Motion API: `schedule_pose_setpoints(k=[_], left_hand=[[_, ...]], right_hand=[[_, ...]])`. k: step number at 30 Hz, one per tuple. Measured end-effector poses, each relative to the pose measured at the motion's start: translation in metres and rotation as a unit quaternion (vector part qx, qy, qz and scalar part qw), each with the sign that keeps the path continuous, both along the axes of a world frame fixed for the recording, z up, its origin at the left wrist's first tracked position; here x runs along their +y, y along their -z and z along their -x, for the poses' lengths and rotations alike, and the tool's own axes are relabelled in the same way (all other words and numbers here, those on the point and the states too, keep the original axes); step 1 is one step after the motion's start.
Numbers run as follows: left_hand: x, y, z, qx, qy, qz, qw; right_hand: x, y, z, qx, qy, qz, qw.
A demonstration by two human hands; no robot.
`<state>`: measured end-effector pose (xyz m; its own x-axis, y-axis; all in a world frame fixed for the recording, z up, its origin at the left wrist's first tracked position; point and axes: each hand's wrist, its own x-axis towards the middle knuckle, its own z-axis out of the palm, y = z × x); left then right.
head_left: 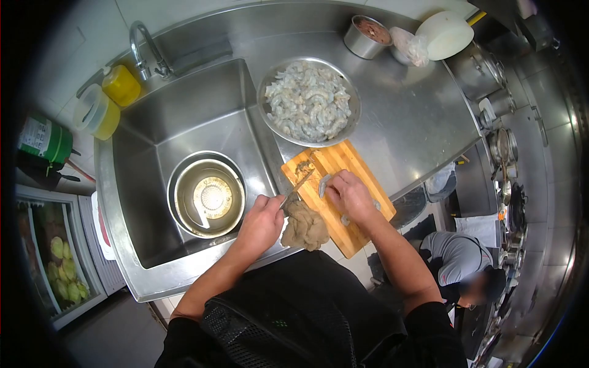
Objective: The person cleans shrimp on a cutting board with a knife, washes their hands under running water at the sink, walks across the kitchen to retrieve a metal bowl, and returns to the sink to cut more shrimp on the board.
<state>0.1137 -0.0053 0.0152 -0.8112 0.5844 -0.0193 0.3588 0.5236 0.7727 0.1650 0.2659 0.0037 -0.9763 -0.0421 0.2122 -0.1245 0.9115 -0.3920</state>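
Observation:
My left hand (261, 221) is closed around the handle of a knife (299, 184), whose blade points up and right over the wooden cutting board (345, 158). On the board, the fingers of my right hand (354, 197) pinch a grey raw shrimp (323, 186) close to the blade tip. Dark scraps (303, 167) lie near the board's upper left. A few small shrimp pieces, partly hidden, rest beside my right wrist. A crumpled brown cloth (305, 228) sits at the board's left edge, by my left hand. Behind the board stands a metal bowl (264, 120) heaped with peeled shrimp (310, 101).
Left is a steel sink (136, 184) holding a metal pot of water (241, 205), with a faucet (136, 46) behind. Yellow liquid containers (121, 86) stand at its corner. A metal container (361, 46) is at the back. A person (457, 260) bends down at right.

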Motion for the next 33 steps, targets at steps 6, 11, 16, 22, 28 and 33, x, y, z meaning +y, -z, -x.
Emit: schedule_pose_setpoints(k=[6, 11, 16, 22, 28, 33], left_hand=[[0.004, -0.002, 0.001, -0.012, -0.008, -0.012, 1.000], [0.005, 0.004, 0.001, 0.002, -0.011, -0.019, 1.000], [0.007, 0.003, 0.000, 0.007, 0.004, -0.028, 1.000], [0.005, 0.014, 0.000, 0.010, 0.032, -0.009, 0.999], [0.012, 0.007, 0.013, 0.029, 0.003, -0.030, 0.999], [0.016, 0.004, 0.017, 0.050, -0.001, -0.048, 0.998]], right_hand=[[-0.026, -0.014, 0.010, -0.152, 0.187, 0.037, 0.970], [-0.019, -0.010, 0.008, -0.163, 0.225, 0.109, 0.955], [-0.010, 0.001, 0.001, -0.118, 0.236, 0.126, 0.956], [0.003, -0.007, -0.005, -0.134, 0.253, 0.137, 0.948], [-0.010, -0.012, 0.000, -0.102, 0.169, 0.009, 0.980], [-0.001, -0.013, 0.005, -0.145, 0.214, 0.007, 0.966]])
